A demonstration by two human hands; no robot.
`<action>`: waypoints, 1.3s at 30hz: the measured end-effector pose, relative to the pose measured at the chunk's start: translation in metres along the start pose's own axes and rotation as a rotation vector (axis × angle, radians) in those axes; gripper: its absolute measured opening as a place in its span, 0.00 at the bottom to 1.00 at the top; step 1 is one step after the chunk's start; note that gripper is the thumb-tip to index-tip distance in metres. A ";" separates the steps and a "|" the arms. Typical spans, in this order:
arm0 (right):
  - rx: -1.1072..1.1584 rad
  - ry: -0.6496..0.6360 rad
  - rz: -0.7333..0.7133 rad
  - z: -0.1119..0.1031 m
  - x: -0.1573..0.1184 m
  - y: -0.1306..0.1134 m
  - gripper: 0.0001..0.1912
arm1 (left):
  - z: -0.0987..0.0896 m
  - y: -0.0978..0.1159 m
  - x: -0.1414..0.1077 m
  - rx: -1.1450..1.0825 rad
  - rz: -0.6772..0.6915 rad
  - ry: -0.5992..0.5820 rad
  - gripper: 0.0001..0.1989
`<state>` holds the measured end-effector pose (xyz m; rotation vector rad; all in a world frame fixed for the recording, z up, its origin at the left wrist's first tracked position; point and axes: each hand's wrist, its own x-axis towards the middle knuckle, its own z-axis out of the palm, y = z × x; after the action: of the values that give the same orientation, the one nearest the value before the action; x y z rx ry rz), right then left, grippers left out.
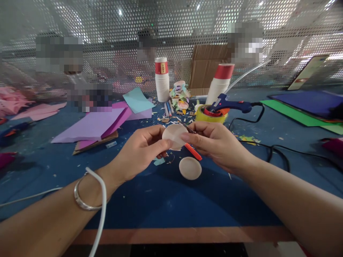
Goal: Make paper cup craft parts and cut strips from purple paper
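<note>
Pale paper disc (174, 135) pinched between both hands (142, 151) (217, 142).

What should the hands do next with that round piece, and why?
Probably snip the disc's edge: the left hand pinches it, the right hand holds orange-handled scissors against it, and a similar disc lies on the table below.

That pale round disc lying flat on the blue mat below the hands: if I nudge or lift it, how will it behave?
The pale disc looks thin, so probably light and quick to slide on the blue mat. Lying flat, it seems unlikely to roll. Its low edge may be hard for fingers to catch; the similar disc held between both hands keeps its shape, suggesting some stiffness.
</note>
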<state>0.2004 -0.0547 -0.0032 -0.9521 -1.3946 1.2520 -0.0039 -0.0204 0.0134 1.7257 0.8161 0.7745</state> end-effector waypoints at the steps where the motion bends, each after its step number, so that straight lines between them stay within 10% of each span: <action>1: 0.008 0.001 -0.002 0.000 0.000 0.000 0.20 | -0.001 -0.001 0.000 -0.008 0.007 0.002 0.08; 12: -0.002 0.041 0.001 0.000 0.000 0.000 0.22 | -0.003 0.000 0.002 -0.386 -0.063 0.006 0.10; 39: 0.009 0.051 0.064 0.001 -0.001 0.001 0.21 | 0.000 -0.007 0.006 -0.408 -0.135 -0.048 0.18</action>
<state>0.1993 -0.0561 -0.0043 -1.0231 -1.3268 1.2719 -0.0014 -0.0142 0.0077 1.3086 0.6787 0.7458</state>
